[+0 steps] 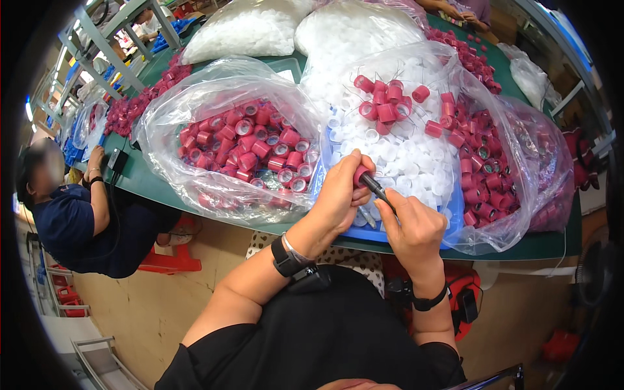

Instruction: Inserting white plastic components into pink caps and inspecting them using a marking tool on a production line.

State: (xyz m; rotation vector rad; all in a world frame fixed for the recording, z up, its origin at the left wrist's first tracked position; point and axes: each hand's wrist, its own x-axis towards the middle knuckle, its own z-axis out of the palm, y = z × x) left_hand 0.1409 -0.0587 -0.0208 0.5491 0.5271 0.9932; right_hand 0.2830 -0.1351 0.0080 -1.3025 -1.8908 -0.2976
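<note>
My left hand (341,192) is closed around a small dark-red cylinder (360,173), held above a blue tray (457,224). A slim black tool with a rod-like shape (375,188) sits in my right hand (416,227), its far end against or inside the cylinder; which of the two cannot be made out. Heaped in the tray are white plastic caps (416,166). Several red cylinders (388,104) with thin wires lie on top of that heap. To the left, a clear bag (162,153) gapes around more red cylinders (247,143); another open bag (520,140) of them lies right.
Big bags of white caps (250,32) stand at the back of the green table (552,240). Loose red pieces (146,97) are piled at far left. A seated co-worker (71,201) is at the left, near a red stool (169,261). Another person's hands (458,13) show at top right.
</note>
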